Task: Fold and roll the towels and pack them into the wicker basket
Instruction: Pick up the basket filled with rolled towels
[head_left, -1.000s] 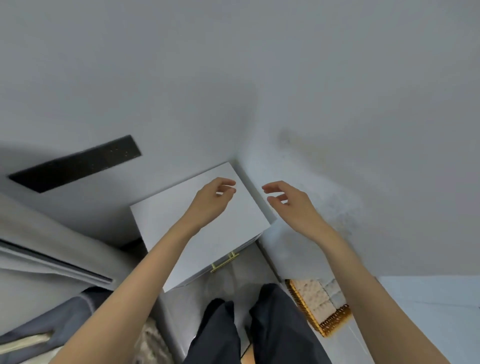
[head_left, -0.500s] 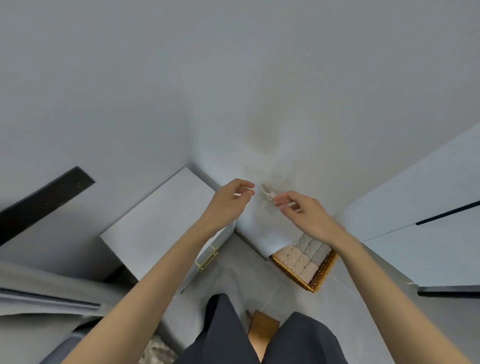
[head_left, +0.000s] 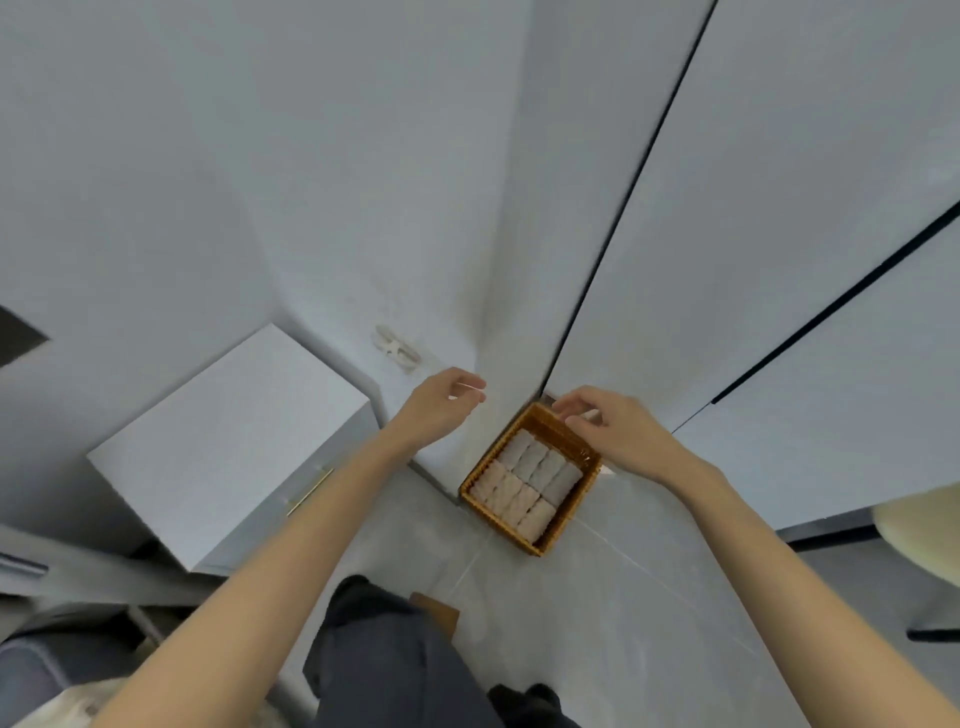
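The wicker basket (head_left: 569, 511) is sitting on the floor (head_left: 649, 603) at lower centre of the frame, tucked into the wall corner and filled with rolled towels (head_left: 524, 483) in two rows, their long axes seemingly running upper right to lower left. The right hand (head_left: 608, 431) is hovering over the basket's far corner, so it is the nearer one. The left hand (head_left: 447, 402) is hanging up and left of the rim. Both hands are showing loosely curled fingers; I cannot tell whether either is pinching anything. Packing looks nearly complete.
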